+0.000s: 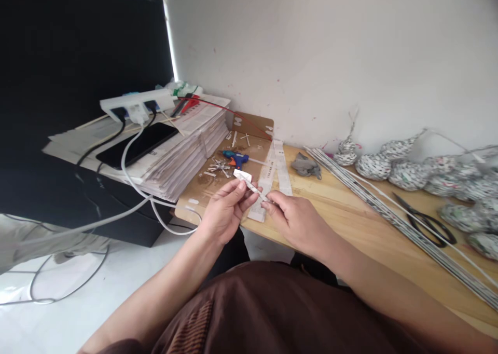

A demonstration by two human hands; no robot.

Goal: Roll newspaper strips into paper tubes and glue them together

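Pinched by my left hand (223,208) and right hand (299,216): paper tube (254,189); beyond the grip, printed strips (267,176), characters too small to read

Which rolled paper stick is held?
The stick with a flat white end, between left hand and right hand; long sticks lie on the table, short pieces on cardboard.

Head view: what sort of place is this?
Probably a craft workspace, judging by the blue glue gun on cardboard, the bundle of long, thin rods on the wooden table, and the woven, bulbous pieces by the wall.
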